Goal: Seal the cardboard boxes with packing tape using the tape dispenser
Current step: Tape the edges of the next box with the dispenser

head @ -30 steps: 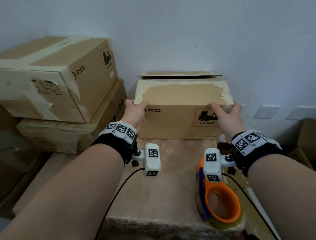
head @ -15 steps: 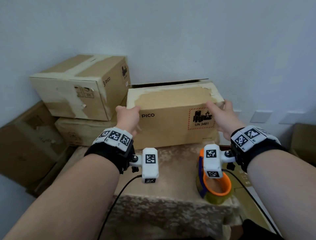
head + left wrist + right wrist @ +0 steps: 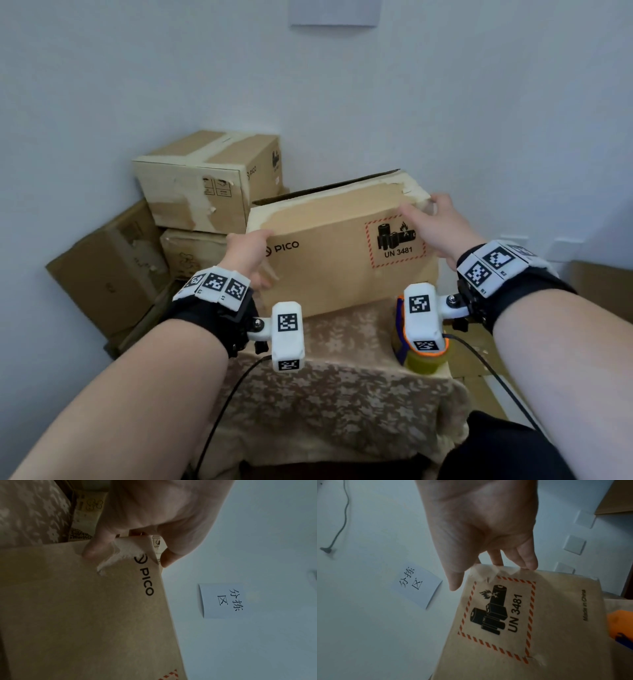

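Cardboard box [image 3: 342, 253], tilted on a patterned cloth-covered table [image 3: 342, 394], is clamped at its upper corners by the left hand [image 3: 246, 255] and right hand [image 3: 438, 222], whose fingers curl behind, hidden. Smaller, the orange tape dispenser [image 3: 423, 356] sits at the table's right edge, mostly hidden behind the wrist camera.

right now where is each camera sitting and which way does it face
Head: worn on the head, looking forward and down at the box on the table, tape dispenser; both forearms and hands show.
Left wrist: along the left hand, gripping the box's PICO corner.
Right wrist: along the right hand, fingers on the edge by the UN 3481 label.
Shared: both wrist views catch the wall note.
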`<action>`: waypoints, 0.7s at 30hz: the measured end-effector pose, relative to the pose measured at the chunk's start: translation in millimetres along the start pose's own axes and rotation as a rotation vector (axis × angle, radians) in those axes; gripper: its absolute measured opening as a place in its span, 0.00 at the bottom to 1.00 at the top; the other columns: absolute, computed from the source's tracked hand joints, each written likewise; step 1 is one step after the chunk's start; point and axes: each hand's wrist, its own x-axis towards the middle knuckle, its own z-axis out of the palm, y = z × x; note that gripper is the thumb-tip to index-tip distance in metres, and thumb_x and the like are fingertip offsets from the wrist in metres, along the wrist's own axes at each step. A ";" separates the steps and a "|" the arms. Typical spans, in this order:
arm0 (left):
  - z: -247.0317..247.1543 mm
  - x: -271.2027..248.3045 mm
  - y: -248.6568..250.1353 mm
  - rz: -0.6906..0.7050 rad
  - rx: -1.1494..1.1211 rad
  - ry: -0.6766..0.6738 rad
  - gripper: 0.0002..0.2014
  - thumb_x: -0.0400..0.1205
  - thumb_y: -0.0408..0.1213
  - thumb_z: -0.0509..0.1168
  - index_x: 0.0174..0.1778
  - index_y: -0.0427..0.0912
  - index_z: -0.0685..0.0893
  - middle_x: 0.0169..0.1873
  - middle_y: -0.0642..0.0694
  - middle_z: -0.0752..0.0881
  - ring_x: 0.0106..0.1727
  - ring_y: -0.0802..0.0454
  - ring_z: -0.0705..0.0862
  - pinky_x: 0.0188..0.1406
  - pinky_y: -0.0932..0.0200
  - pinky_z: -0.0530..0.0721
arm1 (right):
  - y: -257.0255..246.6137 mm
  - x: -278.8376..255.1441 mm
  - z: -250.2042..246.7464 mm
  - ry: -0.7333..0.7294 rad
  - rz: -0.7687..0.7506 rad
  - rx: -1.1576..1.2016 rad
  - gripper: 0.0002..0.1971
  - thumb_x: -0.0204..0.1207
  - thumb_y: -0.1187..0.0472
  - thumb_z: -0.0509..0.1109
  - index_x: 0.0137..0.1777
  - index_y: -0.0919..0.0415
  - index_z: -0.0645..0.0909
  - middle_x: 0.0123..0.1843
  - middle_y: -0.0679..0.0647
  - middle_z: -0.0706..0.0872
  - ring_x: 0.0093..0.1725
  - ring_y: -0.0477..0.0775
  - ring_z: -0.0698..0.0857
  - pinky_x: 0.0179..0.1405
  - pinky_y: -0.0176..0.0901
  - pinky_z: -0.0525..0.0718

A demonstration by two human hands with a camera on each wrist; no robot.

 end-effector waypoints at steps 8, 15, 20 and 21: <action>-24.8 -12.7 8.6 0.033 0.095 0.008 0.31 0.76 0.47 0.69 0.74 0.44 0.69 0.65 0.39 0.78 0.60 0.29 0.78 0.44 0.29 0.83 | -6.6 -43.5 -7.2 -0.029 -0.009 -0.072 0.24 0.77 0.38 0.64 0.65 0.53 0.67 0.44 0.48 0.79 0.49 0.56 0.84 0.57 0.60 0.86; -18.4 19.1 -21.4 0.051 0.271 0.018 0.40 0.63 0.42 0.77 0.71 0.43 0.68 0.63 0.38 0.80 0.56 0.31 0.83 0.44 0.29 0.85 | 13.9 -64.0 -2.5 -0.108 0.035 -0.007 0.24 0.78 0.46 0.68 0.69 0.53 0.68 0.53 0.51 0.83 0.55 0.60 0.86 0.58 0.59 0.86; 5.9 -7.5 -23.8 0.186 0.857 0.167 0.45 0.61 0.46 0.75 0.75 0.54 0.64 0.80 0.31 0.56 0.78 0.28 0.59 0.73 0.29 0.67 | 26.7 -66.0 -1.3 -0.145 -0.003 -0.035 0.27 0.74 0.58 0.75 0.73 0.57 0.72 0.53 0.48 0.82 0.54 0.56 0.86 0.56 0.58 0.87; 14.4 -25.2 -22.0 0.222 0.983 0.153 0.42 0.71 0.43 0.72 0.80 0.55 0.59 0.82 0.33 0.46 0.81 0.29 0.47 0.77 0.27 0.57 | 31.2 -64.4 -1.5 -0.165 0.006 -0.037 0.28 0.73 0.60 0.76 0.72 0.57 0.73 0.53 0.48 0.84 0.54 0.55 0.86 0.56 0.58 0.87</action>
